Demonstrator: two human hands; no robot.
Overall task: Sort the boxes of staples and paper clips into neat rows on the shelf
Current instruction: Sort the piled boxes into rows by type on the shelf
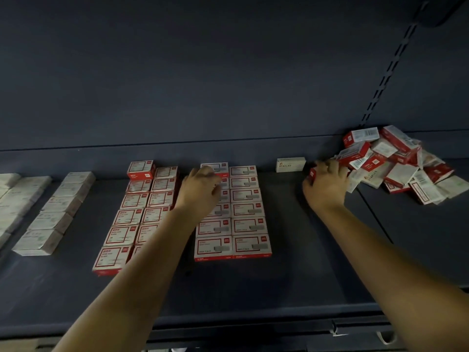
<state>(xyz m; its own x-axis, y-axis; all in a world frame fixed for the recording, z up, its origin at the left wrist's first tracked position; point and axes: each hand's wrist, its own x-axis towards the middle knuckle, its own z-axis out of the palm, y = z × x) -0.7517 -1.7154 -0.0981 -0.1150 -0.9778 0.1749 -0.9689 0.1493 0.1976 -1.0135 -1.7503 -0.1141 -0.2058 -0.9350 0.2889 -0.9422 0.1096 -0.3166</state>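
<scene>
Red-and-white boxes lie in neat rows on the dark shelf: a double row at centre-left and a double row at centre. My left hand reaches over the centre rows, fingers curled at a red box stacked at the far end. My right hand grips a red box at the edge of a loose heap of boxes at the right. A lone cream staples box sits at the back between the hands.
Rows of cream boxes line the left of the shelf. A second red box is stacked at the far end of the centre-left row. The shelf's back wall and a slotted upright rise behind.
</scene>
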